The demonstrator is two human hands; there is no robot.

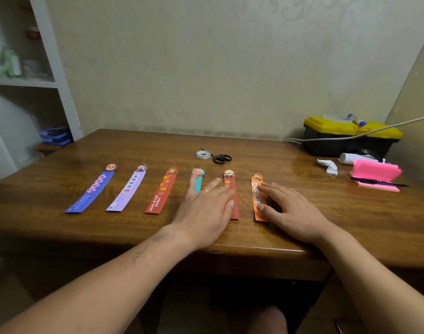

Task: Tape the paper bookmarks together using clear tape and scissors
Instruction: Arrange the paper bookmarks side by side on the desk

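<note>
1. Six bookmarks (161, 191) lie in a row on the near half of the table (266, 155).
2. The left hand (206, 208) rests flat on the teal bookmark (198, 183) and the right-hand red bookmark (228, 180). The right hand (288, 208) rests flat on the orange bookmark (255, 191). Neither grasps anything.
3. Probably still aligning strips, with nothing taped yet. Next comes a reach to the tape roll (203, 154) and scissors (221, 157) just beyond the row.
4. The toolbox (351, 138), pink notes (375, 171), pen (380, 183) and tissue (329, 166) at far right are well apart and block nothing.

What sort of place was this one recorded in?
Most likely a room in a home, at a desk corner: a wooden table set against a wallpapered wall, white shelving with household clutter at the left, and a yellow-lidded toolbox with pink sticky notes at the table's right end.
</note>
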